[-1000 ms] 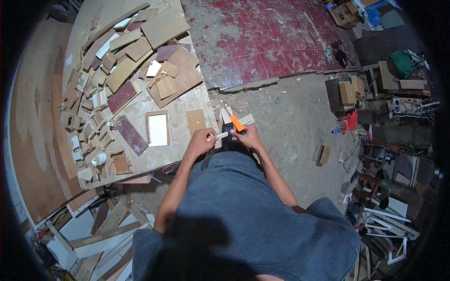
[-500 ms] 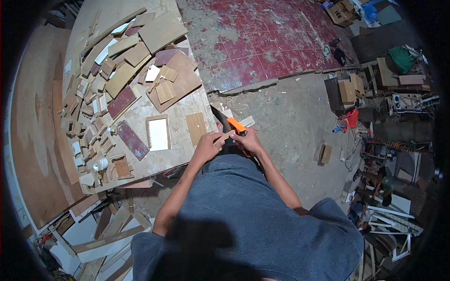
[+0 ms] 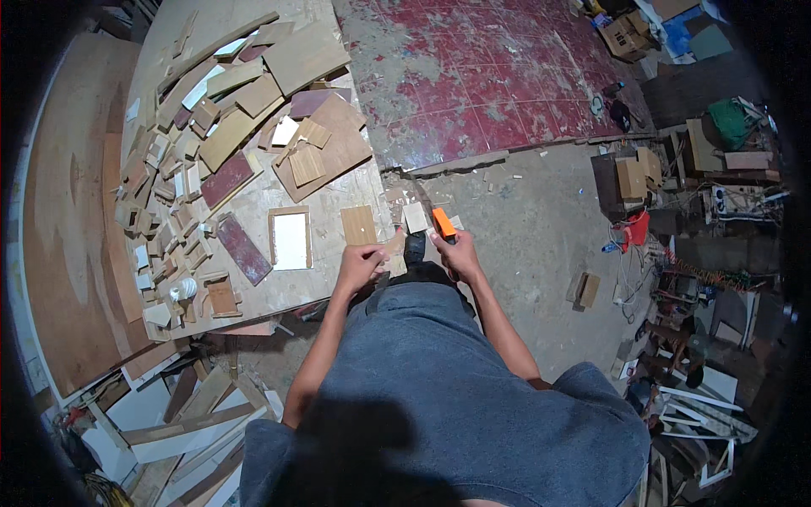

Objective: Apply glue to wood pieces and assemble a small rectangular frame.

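Two hands meet just below the middle of the head view, at the near edge of a plywood worktable (image 3: 279,296). The left hand (image 3: 361,266) is curled, its fingers pressed together around a small pale wooden piece (image 3: 395,243) that juts up from the fist toward the table edge. The right hand (image 3: 460,256) is closed around an orange-handled tool (image 3: 443,223), which looks like a utility knife, though the blade is too small to make out; its orange body points up and to the left, toward a small white offcut (image 3: 415,216) lying just beside it. Between the two hands a dark shape shows, possibly a foot or the tool's lower end; I cannot tell which.

On the table, left of the hands, lies a white panel in a wooden frame (image 3: 290,239), with a plain tan rectangle (image 3: 358,225) just beside it on the right and a dark red strip (image 3: 244,248) on its left. Many cut wood scraps (image 3: 182,160) crowd the upper left of the frame. Red worn flooring (image 3: 481,76) fills the top centre, and boxes and clutter stand along the right rim.

Judging by the grip, the step in hand is trimming or scoring the small piece with the tool. The next move would call for a firm hold on the piece and the edge drawn away from the holding fingers.
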Tool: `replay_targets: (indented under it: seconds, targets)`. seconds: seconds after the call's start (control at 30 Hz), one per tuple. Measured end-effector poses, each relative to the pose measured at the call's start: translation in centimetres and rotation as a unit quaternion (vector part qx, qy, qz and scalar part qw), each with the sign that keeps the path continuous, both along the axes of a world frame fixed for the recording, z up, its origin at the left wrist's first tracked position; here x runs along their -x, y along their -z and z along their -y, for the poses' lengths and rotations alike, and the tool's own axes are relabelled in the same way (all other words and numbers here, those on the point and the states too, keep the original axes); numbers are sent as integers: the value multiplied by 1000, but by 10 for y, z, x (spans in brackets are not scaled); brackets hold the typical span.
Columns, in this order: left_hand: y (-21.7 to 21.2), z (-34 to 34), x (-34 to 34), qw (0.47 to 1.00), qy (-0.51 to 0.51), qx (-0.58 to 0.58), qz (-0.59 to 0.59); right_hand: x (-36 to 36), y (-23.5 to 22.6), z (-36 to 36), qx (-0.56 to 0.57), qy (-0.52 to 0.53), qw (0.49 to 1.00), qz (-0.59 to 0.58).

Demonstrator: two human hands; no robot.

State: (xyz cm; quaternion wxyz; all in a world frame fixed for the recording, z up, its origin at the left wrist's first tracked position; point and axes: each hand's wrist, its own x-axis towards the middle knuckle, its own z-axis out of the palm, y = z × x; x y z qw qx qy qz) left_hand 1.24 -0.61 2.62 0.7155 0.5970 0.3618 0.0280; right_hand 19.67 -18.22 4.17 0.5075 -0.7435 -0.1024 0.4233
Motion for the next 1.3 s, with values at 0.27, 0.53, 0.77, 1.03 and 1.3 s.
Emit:
replay_targets:
  seconds: [0.27, 0.53, 0.77, 1.03, 1.3]
  targets:
    - [12, -21, 67, 952, -269, 131, -62, 26, -3, 18, -56, -52, 934, 348]
    - [33, -22, 130, 893, -407, 189, -27, 40, -13, -2, -124, -220, 863, 438]
    - [32, -19, 163, 869, -456, 190, -35, 39, 54, -53, -137, -357, 800, 462]
    - [56, -5, 193, 834, -518, 190, -13, 40, 127, -110, -54, -449, 723, 522]
    - [105, -24, 183, 779, -598, 188, -3, 42, 116, -127, 36, -577, 673, 461]
